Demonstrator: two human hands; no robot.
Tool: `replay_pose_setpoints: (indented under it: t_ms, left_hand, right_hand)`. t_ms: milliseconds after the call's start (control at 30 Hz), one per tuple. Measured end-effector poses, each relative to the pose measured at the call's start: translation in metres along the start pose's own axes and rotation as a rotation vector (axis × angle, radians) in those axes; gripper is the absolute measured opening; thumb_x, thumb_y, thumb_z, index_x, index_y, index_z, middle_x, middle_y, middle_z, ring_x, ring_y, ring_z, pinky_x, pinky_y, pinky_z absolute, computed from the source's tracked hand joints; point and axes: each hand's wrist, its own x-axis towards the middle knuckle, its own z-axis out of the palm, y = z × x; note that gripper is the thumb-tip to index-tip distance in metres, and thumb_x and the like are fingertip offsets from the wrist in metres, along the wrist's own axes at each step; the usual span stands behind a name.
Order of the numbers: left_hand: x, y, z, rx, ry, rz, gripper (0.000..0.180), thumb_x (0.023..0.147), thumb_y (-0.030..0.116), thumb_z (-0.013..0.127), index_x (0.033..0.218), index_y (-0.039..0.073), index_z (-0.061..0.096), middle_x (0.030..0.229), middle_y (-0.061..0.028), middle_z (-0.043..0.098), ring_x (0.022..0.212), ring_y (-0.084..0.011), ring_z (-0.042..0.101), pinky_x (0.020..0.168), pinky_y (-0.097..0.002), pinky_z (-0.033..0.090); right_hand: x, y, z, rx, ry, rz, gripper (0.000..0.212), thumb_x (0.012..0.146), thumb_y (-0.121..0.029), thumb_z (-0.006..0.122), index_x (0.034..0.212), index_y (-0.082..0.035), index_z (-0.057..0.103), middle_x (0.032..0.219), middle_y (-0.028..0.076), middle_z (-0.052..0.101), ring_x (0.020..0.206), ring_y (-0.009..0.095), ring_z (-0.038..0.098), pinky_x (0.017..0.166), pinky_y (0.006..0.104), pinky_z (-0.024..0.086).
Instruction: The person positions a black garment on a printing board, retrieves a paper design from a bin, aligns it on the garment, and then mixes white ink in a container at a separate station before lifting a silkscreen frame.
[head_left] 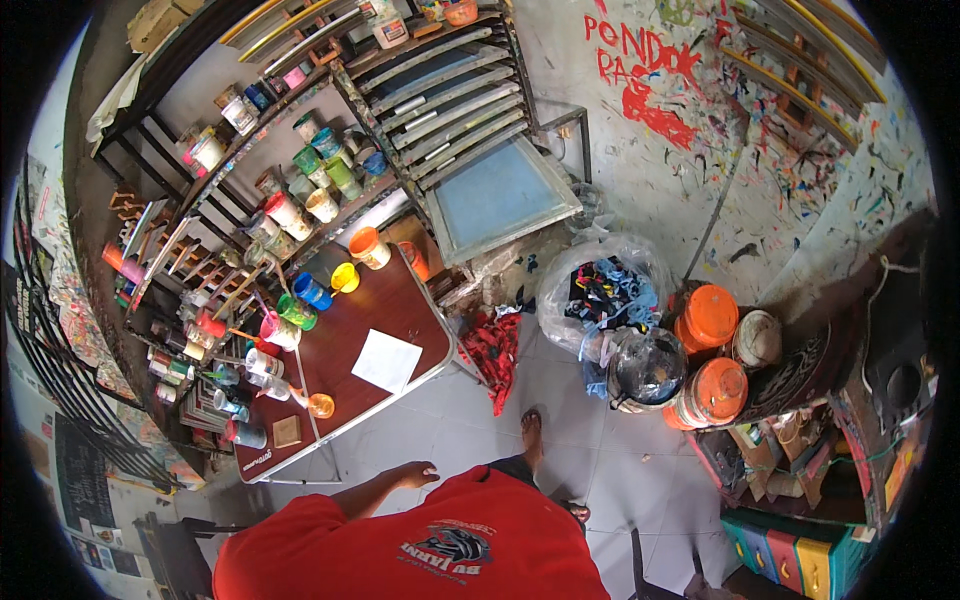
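Note:
My left hand (414, 475) hangs low beside my red shirt, near the front edge of a dark red folding table (345, 425). Its fingers look loosely stretched, with nothing visible in them. My right hand is out of view. A white sheet of paper (387, 361) lies on the table. Along the table's far and left sides stand an orange tub (369, 247), a yellow cup (344, 277), a blue tub (312, 291), a green tub (297, 312) and a pink tub (279, 330). An orange container (321, 405) and a tan square block (287, 431) are nearer.
Shelves with paint-stained tubs (285, 213) line the left wall. A rack of framed screens (505, 195) stands behind. On the tiled floor are red cloth (495, 355), a plastic bag of scraps (605, 295) and orange buckets (708, 318). A colourful drawer unit (790, 560) stands right.

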Motion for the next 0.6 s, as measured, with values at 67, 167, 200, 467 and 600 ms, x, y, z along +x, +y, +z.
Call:
replay_pose_setpoints:
  t_ms: [67, 167, 200, 467, 600]
  left_hand:
    - [0.020, -0.023, -0.009, 0.031, -0.041, -0.039, 0.058, 0.091, 0.050, 0.056, 0.127, 0.004, 0.054, 0.122, -0.0211, 0.060, 0.115, -0.0343, 0.057, 0.098, -0.0428, 0.045]
    - [0.059, -0.013, -0.050, -0.029, -0.027, -0.028, 0.058, 0.092, 0.051, 0.055, 0.125, 0.004, 0.055, 0.125, -0.0197, 0.059, 0.117, -0.0336, 0.056, 0.098, -0.0425, 0.045]
    - [0.086, -0.018, -0.065, 0.042, -0.010, 0.037, 0.057, 0.092, 0.051, 0.054, 0.124, 0.004, 0.055, 0.124, -0.0193, 0.059, 0.116, -0.0337, 0.056, 0.098, -0.0425, 0.045]
    - [0.197, 0.024, -0.161, -0.322, 0.195, 0.473, 0.028, 0.097, 0.024, 0.050, 0.111, 0.002, 0.060, 0.112, -0.0154, 0.058, 0.098, -0.0288, 0.061, 0.085, -0.0373, 0.053]
    - [0.199, 0.027, -0.164, -0.427, 0.202, 0.640, 0.035, 0.101, 0.031, 0.042, 0.114, 0.002, 0.056, 0.109, -0.0098, 0.058, 0.097, -0.0207, 0.057, 0.087, -0.0361, 0.050]
  right_hand:
    - [-0.012, -0.021, 0.007, -0.009, -0.006, -0.015, 0.041, 0.089, -0.032, 0.059, 0.116, 0.000, 0.059, 0.104, 0.019, 0.065, 0.085, 0.036, 0.065, 0.077, 0.0458, 0.052]
    - [-0.027, -0.050, 0.019, -0.019, 0.018, -0.019, 0.041, 0.089, -0.032, 0.059, 0.115, 0.000, 0.059, 0.104, 0.019, 0.065, 0.084, 0.036, 0.065, 0.077, 0.0454, 0.053]
    - [-0.034, -0.060, 0.022, -0.021, 0.024, -0.017, 0.041, 0.089, -0.032, 0.060, 0.115, 0.000, 0.059, 0.104, 0.019, 0.065, 0.084, 0.036, 0.066, 0.077, 0.0452, 0.053]
    - [-0.055, -0.104, 0.078, 0.016, -0.029, -0.173, 0.040, 0.089, -0.030, 0.060, 0.114, 0.000, 0.059, 0.102, 0.019, 0.065, 0.082, 0.035, 0.066, 0.076, 0.0439, 0.053]
    - [-0.032, -0.156, 0.168, 0.529, -0.290, -0.495, 0.037, 0.088, -0.025, 0.063, 0.114, 0.002, 0.059, 0.099, 0.016, 0.066, 0.078, 0.030, 0.065, 0.074, 0.0393, 0.053]
